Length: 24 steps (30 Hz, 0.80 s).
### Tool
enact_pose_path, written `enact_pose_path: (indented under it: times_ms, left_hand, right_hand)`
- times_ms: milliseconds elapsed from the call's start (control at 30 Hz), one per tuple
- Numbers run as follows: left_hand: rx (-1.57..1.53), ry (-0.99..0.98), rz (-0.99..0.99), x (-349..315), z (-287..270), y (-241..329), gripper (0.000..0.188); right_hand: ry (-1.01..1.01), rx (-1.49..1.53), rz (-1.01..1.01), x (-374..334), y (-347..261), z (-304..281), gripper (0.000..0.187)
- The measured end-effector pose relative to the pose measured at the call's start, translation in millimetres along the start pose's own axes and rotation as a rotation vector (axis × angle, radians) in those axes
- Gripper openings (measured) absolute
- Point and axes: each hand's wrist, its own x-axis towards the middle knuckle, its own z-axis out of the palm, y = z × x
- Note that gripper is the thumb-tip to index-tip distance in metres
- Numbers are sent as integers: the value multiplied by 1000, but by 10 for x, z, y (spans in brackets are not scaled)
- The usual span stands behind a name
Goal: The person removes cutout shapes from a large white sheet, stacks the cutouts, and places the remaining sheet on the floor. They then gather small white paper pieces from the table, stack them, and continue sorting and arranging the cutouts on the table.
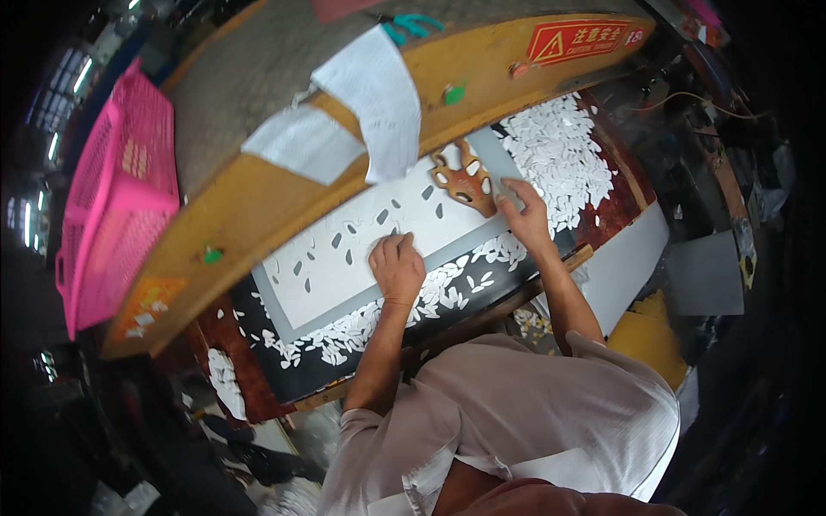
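Note:
A white sheet (318, 262) with several small leaf-shaped cut-outs lies on the dark bed of a press. My left hand (397, 265) rests on the sheet's near edge, fingers curled, pressing it flat. My right hand (525, 215) reaches to the right end of the sheet, fingertips on the edge next to a brown cutting die (465, 178). Whether it pinches the sheet or only touches it I cannot tell. Many small white cut pieces (559, 155) are heaped to the right of the die, and more lie along the front of the sheet (361, 327).
The yellow press head (284, 206) overhangs the sheet at the back, with white papers (379, 95) hanging on it and green buttons. A pink plastic basket (120, 189) stands at the left. A white board (628, 258) leans at the right front.

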Motion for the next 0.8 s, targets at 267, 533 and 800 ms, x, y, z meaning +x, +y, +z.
enact_pose_path:
  times_ms: [267, 533, 800]
  left_hand:
    - [-224, -104, -1, -24, -478, 172, 28]
    - [-7, -48, -155, 297, -149, 274, 18]
    - [-32, -94, -273, 370, -54, 488, 24]
  right_hand:
    - [-28, 228, 24, 197, -620, -26, 61]
    - [-214, 195, -192, 925, -1015, 339, 72]
    - [-347, -132, -586, 204, 58, 346, 25]
